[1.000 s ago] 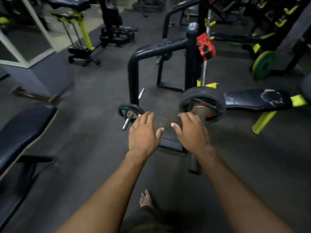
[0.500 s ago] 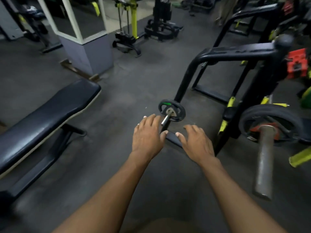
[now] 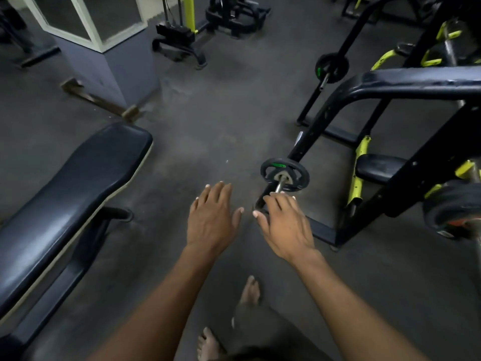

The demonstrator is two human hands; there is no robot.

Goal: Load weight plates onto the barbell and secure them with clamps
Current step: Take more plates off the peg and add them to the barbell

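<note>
Head view: both hands reach forward, palms down, fingers spread and empty; right hand (image 3: 285,225) hovers near a small weight plate (image 3: 285,174), left hand (image 3: 212,217) beside it.

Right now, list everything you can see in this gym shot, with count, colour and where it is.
small weight plate: one, black with green mark, on a peg low on the rack, centre right
second small plate: one, black, upper right on a peg
large plate: one, black, on the barbell at right edge
rack frame: one, black with yellow parts, right
bench: one, black pad, left
pillar: one, grey, upper left
machine: one, black and yellow, top centre
bare feet: two, bottom centre
hands: left and right, both empty, fingers spread, centre
</note>
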